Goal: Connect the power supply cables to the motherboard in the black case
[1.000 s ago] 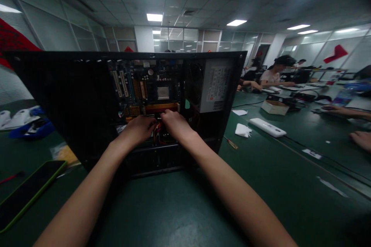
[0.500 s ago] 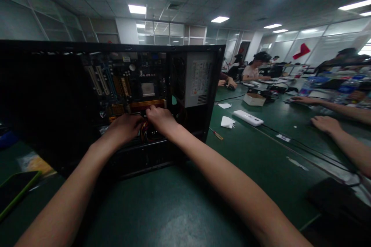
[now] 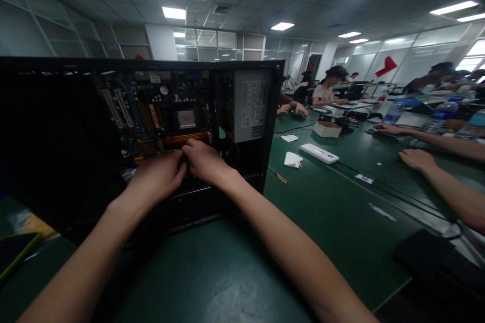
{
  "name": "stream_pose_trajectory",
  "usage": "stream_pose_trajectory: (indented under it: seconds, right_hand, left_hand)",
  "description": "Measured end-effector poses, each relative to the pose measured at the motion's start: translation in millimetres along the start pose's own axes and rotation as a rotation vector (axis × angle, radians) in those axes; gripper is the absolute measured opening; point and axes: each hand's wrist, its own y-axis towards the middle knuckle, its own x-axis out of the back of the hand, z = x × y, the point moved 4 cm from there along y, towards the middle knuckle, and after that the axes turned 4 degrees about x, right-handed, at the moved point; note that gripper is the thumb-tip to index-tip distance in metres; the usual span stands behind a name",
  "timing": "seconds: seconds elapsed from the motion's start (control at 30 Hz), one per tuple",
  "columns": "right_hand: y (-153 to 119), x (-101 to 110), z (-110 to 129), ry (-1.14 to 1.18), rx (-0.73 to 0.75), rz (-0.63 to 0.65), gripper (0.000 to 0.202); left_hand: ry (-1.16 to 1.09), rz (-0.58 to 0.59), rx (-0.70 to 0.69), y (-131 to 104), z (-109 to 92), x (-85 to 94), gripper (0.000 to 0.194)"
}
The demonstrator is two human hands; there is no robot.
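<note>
A black computer case [image 3: 182, 65] stands open-sided on the green table in front of me. Inside it are a motherboard [image 3: 170, 103] with slots and a pale square chip or heatsink [image 3: 186, 119], and a grey power supply [image 3: 248, 106] at the upper right. Both my hands reach into the lower middle of the case, fingertips meeting just below an orange-edged memory slot area [image 3: 185, 138]. My left hand [image 3: 161, 174] has its fingers bent inward, thumb close to them. My right hand [image 3: 204, 160] is curled beside it. What their fingertips grip is hidden.
Right of the case lie a screwdriver [image 3: 278, 175], a white adapter [image 3: 293, 159], a white power strip [image 3: 319, 153] and a small open box [image 3: 326, 129]. A green-edged phone [image 3: 18, 252] is at left. Another person's hand [image 3: 419, 160] rests at right; cables cross the table.
My view has shifted slightly, moving the scene left. My hands have drawn closer together; the red and yellow cables seen between them before are now covered.
</note>
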Motion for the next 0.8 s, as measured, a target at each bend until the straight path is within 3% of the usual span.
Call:
stream_pose_trajectory:
  seconds: [0.17, 0.43, 0.8]
  right_hand:
    - [1.1, 2.8, -0.1, 0.179, 0.032, -0.038, 0.024]
    - [-3.1, -0.9, 1.6, 0.225, 0.040, -0.011, 0.026]
    - [-4.0, 1.3, 1.6, 0.247, 0.042, -0.031, 0.025]
  left_hand:
    - [-0.081, 0.036, 0.082, 0.6, -11.3, -7.9, 0.034]
    - [-0.178, 0.087, 0.074, 5.8, -1.2, -21.5, 0.031]
    - [-0.214, 0.056, 0.025, 9.4, -1.6, -17.0, 0.029]
